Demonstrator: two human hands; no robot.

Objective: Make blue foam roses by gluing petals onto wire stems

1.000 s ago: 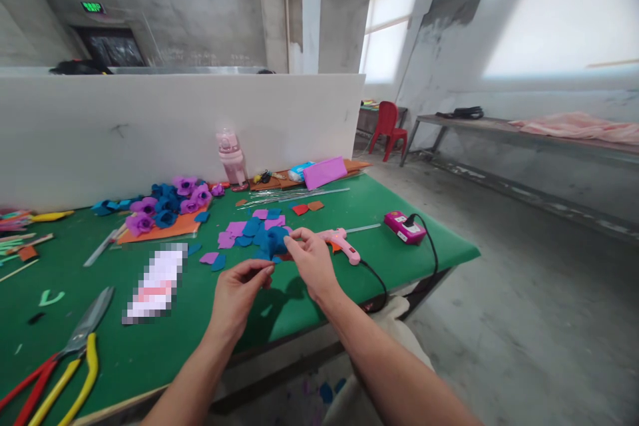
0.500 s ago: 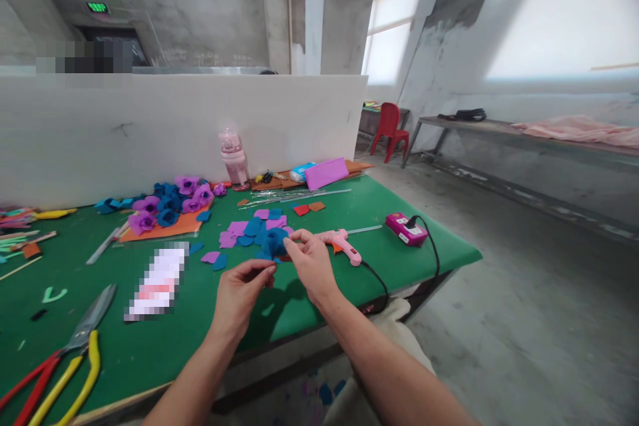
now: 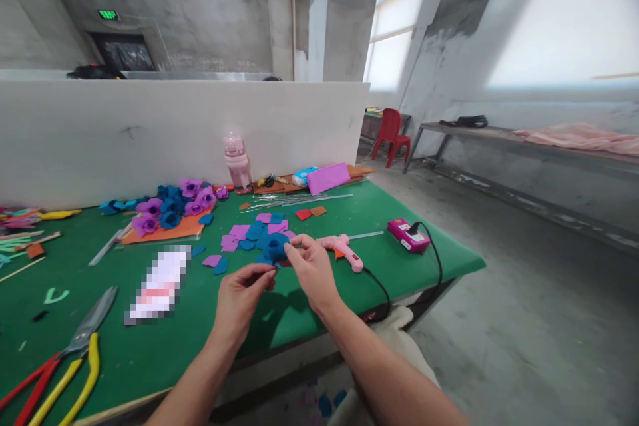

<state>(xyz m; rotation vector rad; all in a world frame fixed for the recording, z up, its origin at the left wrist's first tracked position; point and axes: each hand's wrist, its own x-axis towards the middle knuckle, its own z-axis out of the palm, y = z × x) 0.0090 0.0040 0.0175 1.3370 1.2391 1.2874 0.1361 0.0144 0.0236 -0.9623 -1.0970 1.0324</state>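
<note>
A blue paper flower (image 3: pixel 274 247) is held up over the green table between my two hands. Pinched fingers of my right hand (image 3: pixel 313 271) grip its right side. Below the bloom, my left hand (image 3: pixel 244 296) is closed in a pinch at its base; the exact part between those fingertips is too small to make out. Loose blue and purple petals (image 3: pixel 233 238) lie just behind the flower. Beside my right hand rests a pink hot glue gun (image 3: pixel 344 247) with a clear glue stick in its back.
Finished purple and blue flowers (image 3: pixel 172 203) sit on orange sheets at the back left. Large scissors (image 3: pixel 84 339) lie front left, near a blurred-out white item (image 3: pixel 162 283). A pink bottle (image 3: pixel 237 163) stands by the white board (image 3: pixel 299 123). A magenta power box (image 3: pixel 407 234) is at right.
The view has tilted up slightly, so everything sits a little lower. Both hands keep their hold on the flower, which looks turned a little more toward me.
</note>
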